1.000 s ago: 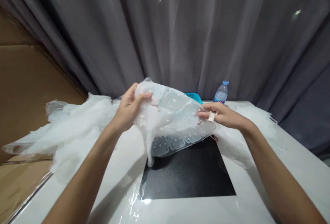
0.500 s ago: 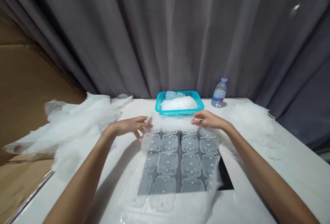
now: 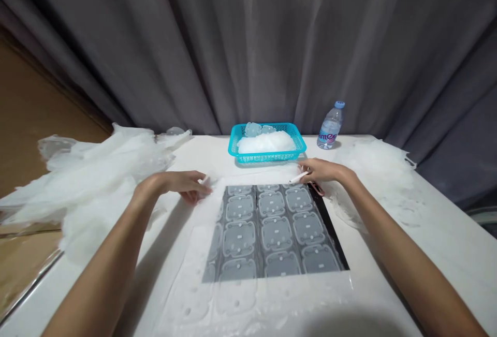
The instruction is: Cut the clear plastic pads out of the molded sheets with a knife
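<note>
A translucent plastic sheet moulded with rows of rounded square pieces lies over a black rectangle on the white table. My left hand is at the sheet's far left corner, its fingers closed on the sheet's edge. At the far right corner is my right hand, closed round a thin white stick-like tool that points left. A pinkish loop shows just under this hand; what it belongs to is hidden.
A turquoise basket at the back holds white translucent pieces. A water bottle stands to its right. Crumpled translucent sheets are heaped on the left, more sheets on the right. A cardboard box is far left.
The sheet has come down flatter over the black rectangle. My hands have moved apart, the left one leftward and the right one slightly rightward. The view has shifted a little.
</note>
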{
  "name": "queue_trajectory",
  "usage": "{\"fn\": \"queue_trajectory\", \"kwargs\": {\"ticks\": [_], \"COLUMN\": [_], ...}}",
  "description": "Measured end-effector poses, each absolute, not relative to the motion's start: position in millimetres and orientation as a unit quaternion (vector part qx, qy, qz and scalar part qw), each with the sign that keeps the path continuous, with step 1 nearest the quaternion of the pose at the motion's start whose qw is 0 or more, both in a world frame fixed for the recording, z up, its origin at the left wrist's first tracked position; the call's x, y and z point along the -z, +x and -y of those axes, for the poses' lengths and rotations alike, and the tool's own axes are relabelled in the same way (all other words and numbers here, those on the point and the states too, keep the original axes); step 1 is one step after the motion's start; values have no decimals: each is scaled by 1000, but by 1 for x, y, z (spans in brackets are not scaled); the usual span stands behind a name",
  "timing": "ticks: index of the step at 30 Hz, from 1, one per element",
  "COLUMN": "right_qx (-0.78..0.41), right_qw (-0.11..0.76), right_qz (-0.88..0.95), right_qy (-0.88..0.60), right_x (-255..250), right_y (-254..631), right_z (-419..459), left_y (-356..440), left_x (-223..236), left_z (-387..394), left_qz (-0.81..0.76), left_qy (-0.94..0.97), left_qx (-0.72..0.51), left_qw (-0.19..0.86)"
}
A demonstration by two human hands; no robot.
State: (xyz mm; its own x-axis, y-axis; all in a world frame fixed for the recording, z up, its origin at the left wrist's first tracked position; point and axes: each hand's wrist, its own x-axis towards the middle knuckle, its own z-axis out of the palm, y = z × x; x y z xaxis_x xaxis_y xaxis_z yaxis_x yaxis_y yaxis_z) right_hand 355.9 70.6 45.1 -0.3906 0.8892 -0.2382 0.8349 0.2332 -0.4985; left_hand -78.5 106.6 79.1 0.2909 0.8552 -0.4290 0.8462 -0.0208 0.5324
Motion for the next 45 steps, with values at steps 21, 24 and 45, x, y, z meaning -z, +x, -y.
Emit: {"fn": "queue_trajectory", "kwargs": {"ticks": [21, 24, 45], "right_qx": [-296, -306, -276], "right_qw": [41, 26, -88], "right_qz": [705, 719, 738], "right_qy": [-643, -624, -610], "right_x": [-53, -63, -67], "right_y": [380, 366, 339], "right_z": [-71, -64, -52], "left_y": [85, 84, 86], "left_x": [-3, -3, -2], "left_z": [-31, -29, 20], "left_qz": [-292, -275, -254], "left_qy": [934, 942, 946], "left_qx": [-136, -135, -121], "left_qw": [156, 136, 162]}}
